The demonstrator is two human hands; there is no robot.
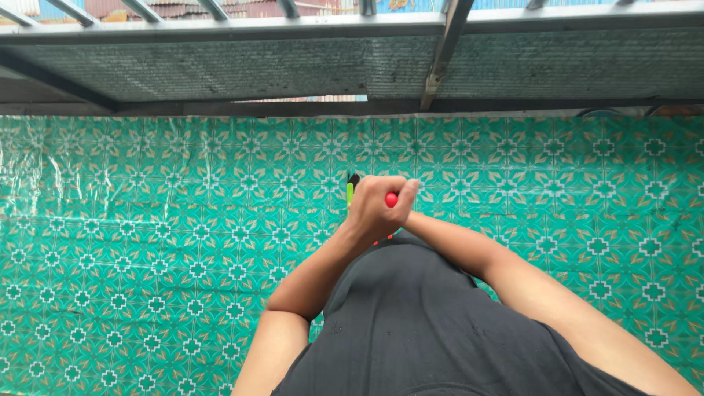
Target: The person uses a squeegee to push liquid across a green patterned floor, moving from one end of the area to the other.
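My left hand is raised in front of my chest, fingers curled into a fist. A slim green thing with a black tip pokes out of its left side, and a red rounded end shows on its right side. My right hand presses against the left from the right. It is mostly hidden behind the left, so its grip cannot be made out. Both forearms meet over my dark grey shirt.
A glossy green sheet with a white and tan tile pattern spreads below and around my arms. Along the far edge runs a grey metal railing with mesh and a slanted bar.
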